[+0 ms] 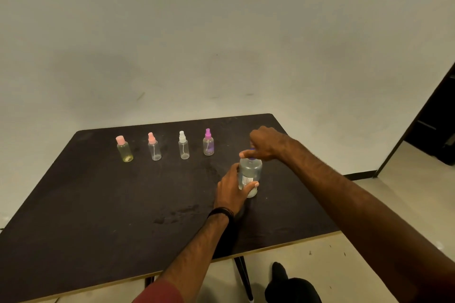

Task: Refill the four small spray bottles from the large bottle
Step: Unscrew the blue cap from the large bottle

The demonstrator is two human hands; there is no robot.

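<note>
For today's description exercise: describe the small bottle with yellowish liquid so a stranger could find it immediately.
On the dark table, four small bottles stand in a row near the far edge. Take the leftmost bottle. Only it has a flat pink cap rather than a spray nozzle, and yellowish contents.

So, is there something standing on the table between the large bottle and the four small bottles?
Nothing visible does. The large bottle, held by the left hand and right hand, stands apart from the row, and bare table lies between. The purple-topped bottle is nearest.
</note>
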